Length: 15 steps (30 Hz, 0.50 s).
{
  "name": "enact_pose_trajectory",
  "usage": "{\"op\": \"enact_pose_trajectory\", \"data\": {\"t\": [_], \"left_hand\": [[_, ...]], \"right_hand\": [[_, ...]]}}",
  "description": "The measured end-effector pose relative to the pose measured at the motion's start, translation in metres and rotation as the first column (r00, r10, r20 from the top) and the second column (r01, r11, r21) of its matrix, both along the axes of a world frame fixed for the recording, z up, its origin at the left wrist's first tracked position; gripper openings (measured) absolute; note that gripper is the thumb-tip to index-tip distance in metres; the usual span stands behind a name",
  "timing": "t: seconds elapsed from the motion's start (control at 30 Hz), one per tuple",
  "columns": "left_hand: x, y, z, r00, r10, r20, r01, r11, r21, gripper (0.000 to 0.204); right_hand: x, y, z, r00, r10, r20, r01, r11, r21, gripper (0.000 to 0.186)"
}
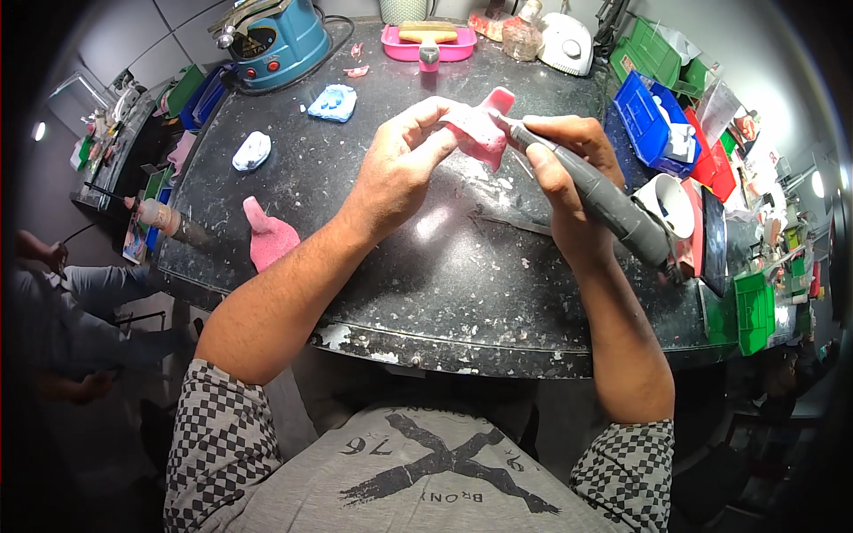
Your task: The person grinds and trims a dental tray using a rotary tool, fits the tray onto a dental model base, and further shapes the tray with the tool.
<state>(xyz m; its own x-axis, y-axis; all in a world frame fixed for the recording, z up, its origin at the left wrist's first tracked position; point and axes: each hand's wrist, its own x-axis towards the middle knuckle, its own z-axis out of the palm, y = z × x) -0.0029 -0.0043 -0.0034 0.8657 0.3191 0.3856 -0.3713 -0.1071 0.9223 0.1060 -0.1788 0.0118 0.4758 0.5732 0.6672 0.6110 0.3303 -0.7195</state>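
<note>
My left hand [398, 164] pinches a pink acrylic dental tray [484, 142] between thumb and fingers, raised over the middle of the bench, its stubby handle pointing up and away. A thick dark-grey rotary handpiece [613, 200] lies in my right hand [573, 169], its tip close against the right side of the tray. Whether the tip touches it I cannot tell. A second pink tray [269, 235] with a handle rests on the bench beside my left forearm. Below the handpiece lies a thin dark knife-like tool [508, 222].
White-flecked black bench [418, 293]. Blue [333, 102] and white [251, 151] lumps lie left; a blue machine [280, 44] and pink basin [453, 49] stand behind. Right are a blue bin [653, 124], white cup [666, 206] and green bin [753, 311]. Another person [89, 311] is far left.
</note>
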Motion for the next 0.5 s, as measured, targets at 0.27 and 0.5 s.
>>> {"op": "enact_pose_trajectory", "data": {"t": [0.27,0.5], "left_hand": [[0.0000,-0.0005,0.0002,1.000,-0.007,-0.002,0.007,0.999,-0.033,0.025],[0.0012,-0.0004,-0.0031,1.000,-0.027,0.002,0.027,0.999,-0.029,0.024]], "right_hand": [[-0.0030,0.0009,0.0012,1.000,-0.012,-0.020,0.012,1.000,0.021,0.019],[-0.0030,-0.0001,0.0011,0.998,0.008,-0.064,-0.009,1.000,-0.008,0.020]]}}
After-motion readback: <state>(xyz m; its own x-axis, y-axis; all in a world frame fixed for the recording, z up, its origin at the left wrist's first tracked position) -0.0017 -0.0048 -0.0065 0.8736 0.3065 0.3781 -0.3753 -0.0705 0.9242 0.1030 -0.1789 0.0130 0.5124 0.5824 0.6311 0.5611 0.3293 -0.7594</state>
